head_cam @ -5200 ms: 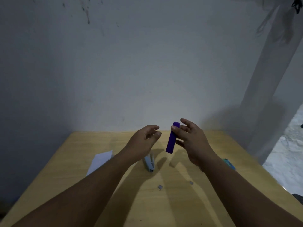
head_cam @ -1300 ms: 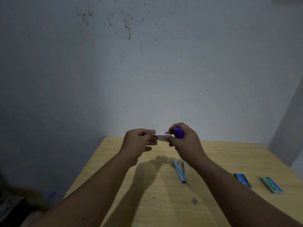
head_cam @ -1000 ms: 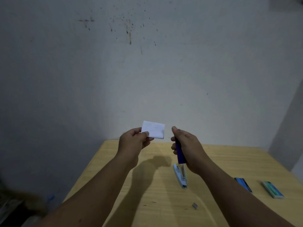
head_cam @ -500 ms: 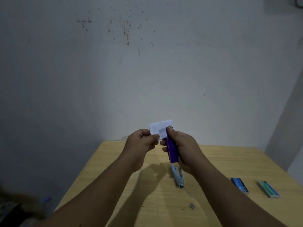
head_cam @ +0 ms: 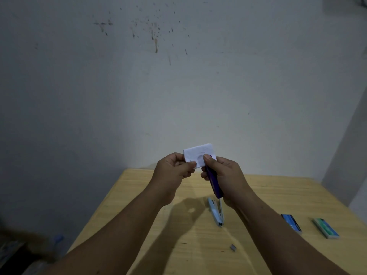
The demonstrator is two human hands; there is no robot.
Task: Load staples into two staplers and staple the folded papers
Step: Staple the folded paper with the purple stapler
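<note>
- Here, from my remote seat, I see the left hand (head_cam: pixel 172 171) raised above the wooden table (head_cam: pixel 278 191), its thumb and fingers pinching the lower left corner of the folded white paper (head_cam: pixel 198 153).
- The paper is held upright in the air, its broad face toward the camera, between the two hands and in front of the grey wall (head_cam: pixel 178 86).
- The right hand (head_cam: pixel 224 175) is wrapped around the purple stapler (head_cam: pixel 214 182), thumb on top near the nose; the stapler slants down and to the right, and its upper end meets the paper's lower right edge.
- I cannot tell whether the paper sits inside the stapler's mouth, since the thumb covers that spot.
- A second, light blue stapler (head_cam: pixel 216 212) lies flat on the table just below the right hand, apart from it.
- Two small staple boxes lie on the right side of the table: a blue box (head_cam: pixel 291 223) and, further right, a green box (head_cam: pixel 325 228), near each other but not touching.
- A small grey strip of staples (head_cam: pixel 233 247) lies loose on the table, nearer to me than the blue stapler.
</note>
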